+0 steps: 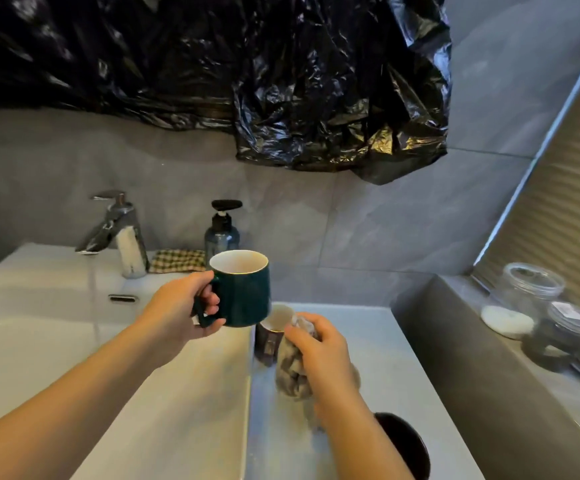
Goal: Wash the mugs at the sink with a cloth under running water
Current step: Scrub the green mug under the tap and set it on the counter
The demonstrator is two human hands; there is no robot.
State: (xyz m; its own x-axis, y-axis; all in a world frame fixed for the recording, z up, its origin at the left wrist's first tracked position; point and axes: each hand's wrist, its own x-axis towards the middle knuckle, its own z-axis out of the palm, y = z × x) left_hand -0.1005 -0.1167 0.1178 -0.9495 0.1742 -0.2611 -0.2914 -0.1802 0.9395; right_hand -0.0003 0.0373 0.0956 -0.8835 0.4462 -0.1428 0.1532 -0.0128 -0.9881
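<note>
My left hand (181, 308) grips the handle of a dark green mug (243, 289) with a white inside, held upright above the right edge of the white sink (39, 341). My right hand (319, 344) holds a bunched grey cloth (292, 368) over the white counter (403, 375). A dark mug (269, 336) stands on the counter just behind the cloth, partly hidden. Another dark mug (406, 445) sits at the bottom edge, beside my right forearm. Water runs in a thin stream from the chrome faucet (112, 230) into the basin.
A soap pump bottle (222, 230) and a checked cloth (177, 260) sit behind the sink. Glass jars (531, 292) and a white round object (506, 320) stand on the grey ledge at right. Black plastic sheeting (247, 71) hangs on the wall above.
</note>
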